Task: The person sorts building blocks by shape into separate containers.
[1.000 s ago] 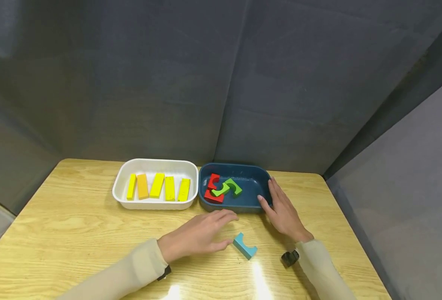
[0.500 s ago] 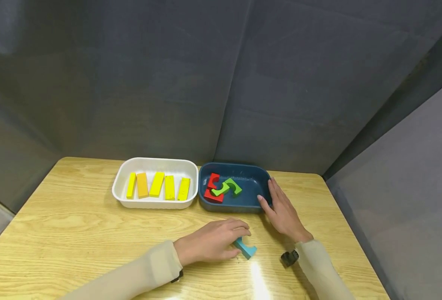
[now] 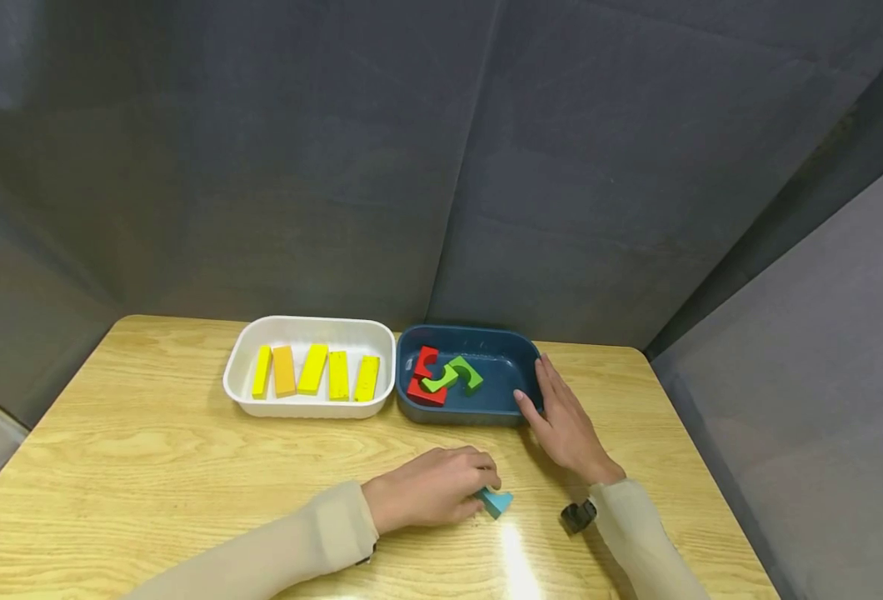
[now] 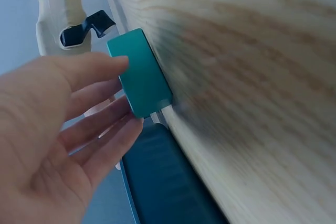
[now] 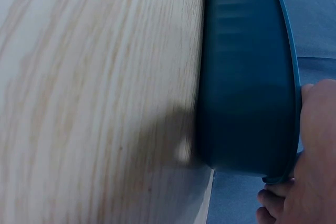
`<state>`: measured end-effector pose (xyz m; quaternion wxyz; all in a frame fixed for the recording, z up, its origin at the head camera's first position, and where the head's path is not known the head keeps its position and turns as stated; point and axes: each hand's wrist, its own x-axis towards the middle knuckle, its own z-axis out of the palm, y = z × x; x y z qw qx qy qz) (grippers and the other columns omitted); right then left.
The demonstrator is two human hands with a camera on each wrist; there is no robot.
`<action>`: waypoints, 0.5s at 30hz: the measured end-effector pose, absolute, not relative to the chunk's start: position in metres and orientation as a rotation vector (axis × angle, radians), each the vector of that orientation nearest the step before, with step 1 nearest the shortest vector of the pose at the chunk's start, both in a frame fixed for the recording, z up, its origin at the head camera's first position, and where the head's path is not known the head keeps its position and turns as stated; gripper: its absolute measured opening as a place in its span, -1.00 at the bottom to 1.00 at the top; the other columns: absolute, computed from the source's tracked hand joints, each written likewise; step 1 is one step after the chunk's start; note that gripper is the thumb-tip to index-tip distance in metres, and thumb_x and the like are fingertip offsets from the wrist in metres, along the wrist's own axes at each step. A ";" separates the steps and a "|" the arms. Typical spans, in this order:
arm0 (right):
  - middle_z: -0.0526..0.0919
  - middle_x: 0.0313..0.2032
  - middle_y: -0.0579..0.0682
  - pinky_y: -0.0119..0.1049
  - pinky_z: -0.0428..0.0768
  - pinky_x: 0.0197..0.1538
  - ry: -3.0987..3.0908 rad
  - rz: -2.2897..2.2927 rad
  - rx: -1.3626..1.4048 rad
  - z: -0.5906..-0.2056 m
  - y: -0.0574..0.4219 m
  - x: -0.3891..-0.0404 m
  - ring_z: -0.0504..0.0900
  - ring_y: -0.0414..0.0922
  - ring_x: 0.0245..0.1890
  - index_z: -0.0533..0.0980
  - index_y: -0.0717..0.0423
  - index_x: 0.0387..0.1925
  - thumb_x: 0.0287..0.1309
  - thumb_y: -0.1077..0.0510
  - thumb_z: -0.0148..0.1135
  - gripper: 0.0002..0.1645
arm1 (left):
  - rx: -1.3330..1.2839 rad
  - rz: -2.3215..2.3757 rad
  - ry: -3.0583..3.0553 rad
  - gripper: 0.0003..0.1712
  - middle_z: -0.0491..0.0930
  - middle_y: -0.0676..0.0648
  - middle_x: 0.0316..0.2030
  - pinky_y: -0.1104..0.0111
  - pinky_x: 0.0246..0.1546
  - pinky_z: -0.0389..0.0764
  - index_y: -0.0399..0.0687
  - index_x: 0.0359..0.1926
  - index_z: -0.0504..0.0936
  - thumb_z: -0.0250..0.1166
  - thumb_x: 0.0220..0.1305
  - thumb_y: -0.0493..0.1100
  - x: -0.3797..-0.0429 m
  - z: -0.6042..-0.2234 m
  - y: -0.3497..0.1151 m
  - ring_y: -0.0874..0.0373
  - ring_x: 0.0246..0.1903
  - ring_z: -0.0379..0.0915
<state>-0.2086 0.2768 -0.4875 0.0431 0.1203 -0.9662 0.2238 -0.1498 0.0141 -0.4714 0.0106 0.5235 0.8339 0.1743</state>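
Observation:
My left hand [image 3: 441, 487] pinches a light-blue arch block [image 3: 496, 503] on the table, in front of the dark blue bin [image 3: 479, 416]. In the left wrist view the thumb lies on one end of the arch block [image 4: 139, 72], with fingertips at its other side; the block looks teal there. My right hand [image 3: 569, 425] rests at the bin's right end, its fingers fairly straight along the rim and the thumb at the front corner. The right wrist view shows the bin's outer wall [image 5: 249, 77] and part of that hand [image 5: 315, 156].
Inside the dark blue bin lie red arch blocks [image 3: 428, 393] and green arch blocks [image 3: 467, 374]. To its left, nearly touching, stands a white bin [image 3: 310, 410] with several yellow blocks [image 3: 312, 369] and an orange-yellow one [image 3: 284, 372]. A dark curtain [image 3: 321, 167] hangs behind the wooden table [image 3: 149, 467].
My left hand has moved right and toward the near side, onto the light-blue arch block, and its fingers have closed in around it. My right hand stays at the bin.

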 end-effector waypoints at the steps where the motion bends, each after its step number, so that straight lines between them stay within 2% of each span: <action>1: -0.18 0.74 0.11 0.30 0.04 0.63 -2.954 0.687 0.369 -0.487 0.277 -0.208 -0.08 0.21 0.70 -0.10 0.21 0.73 0.67 -0.34 -0.12 0.00 | 1.633 0.545 2.600 -0.71 0.71 0.08 0.10 0.53 0.12 0.62 0.01 0.15 0.78 0.44 0.45 -0.17 -0.150 -0.472 0.014 0.30 0.11 0.61; 7: -0.17 0.73 0.12 0.30 0.05 0.63 -2.949 0.693 0.373 -0.488 0.277 -0.208 -0.07 0.22 0.70 -0.10 0.21 0.73 0.67 -0.33 -0.11 0.00 | 1.641 0.535 2.608 -0.82 0.71 0.12 0.03 0.60 0.04 0.60 0.07 0.03 0.80 0.44 0.46 -0.19 -0.151 -0.472 0.014 0.34 0.02 0.59; 15: -0.14 0.73 0.17 0.30 0.06 0.62 -2.951 0.685 0.368 -0.489 0.278 -0.209 -0.05 0.23 0.70 -0.10 0.21 0.73 0.67 -0.33 -0.12 0.00 | 1.646 0.513 2.627 -0.81 0.73 0.11 -0.01 0.61 -0.01 0.61 0.06 0.02 0.82 0.44 0.45 -0.23 -0.150 -0.470 0.016 0.33 -0.01 0.60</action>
